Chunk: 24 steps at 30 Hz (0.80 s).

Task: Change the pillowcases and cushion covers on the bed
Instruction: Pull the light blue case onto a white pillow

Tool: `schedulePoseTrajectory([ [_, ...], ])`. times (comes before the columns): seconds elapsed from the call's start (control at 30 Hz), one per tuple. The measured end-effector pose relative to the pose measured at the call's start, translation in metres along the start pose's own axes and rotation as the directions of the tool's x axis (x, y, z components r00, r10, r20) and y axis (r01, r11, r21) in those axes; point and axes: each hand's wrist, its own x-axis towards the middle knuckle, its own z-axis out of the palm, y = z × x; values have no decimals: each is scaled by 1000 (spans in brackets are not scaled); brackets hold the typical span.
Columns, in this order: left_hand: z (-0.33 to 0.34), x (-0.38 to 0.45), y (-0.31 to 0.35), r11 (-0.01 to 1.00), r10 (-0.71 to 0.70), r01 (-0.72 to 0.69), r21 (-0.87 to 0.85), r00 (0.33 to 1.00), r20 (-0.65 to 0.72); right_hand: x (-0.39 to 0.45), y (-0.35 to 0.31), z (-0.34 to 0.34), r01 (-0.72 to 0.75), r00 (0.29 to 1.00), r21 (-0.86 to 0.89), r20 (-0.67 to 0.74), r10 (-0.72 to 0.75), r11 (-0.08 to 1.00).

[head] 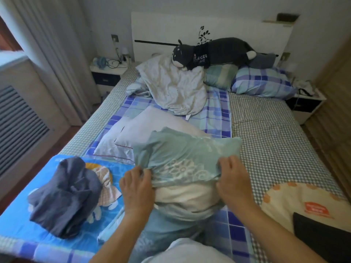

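teal pillowcase (182,156): lace print, half over pillow | white pillow (182,198): lower part bare, on bed

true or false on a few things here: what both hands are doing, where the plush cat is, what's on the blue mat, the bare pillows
1. Both hands grip the teal pillowcase: left hand, right hand. True.
2. The white pillow is fully covered. False: its near end sticks out.
3. The plush cat lies on the floor. False: it rests on the pillows by the headboard.
4. A dark blue cloth bundle sits on the blue mat. True.
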Motion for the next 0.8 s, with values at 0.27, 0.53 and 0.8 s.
schedulePoseTrajectory([
  [0.27,7,18,21,966,-50,93,-239,982,183,-40,-40,-3,304,909,180,240,-341,936],
  [0.53,9,-15,-2,507,862,-857,-91,504,47,-59,1,16,-56,883,-31,464,64,998],
  [0.8,-3,9,21,634,770,-763,-127,638,11,-61,-18,1,-131,876,169,480,34,977],
])
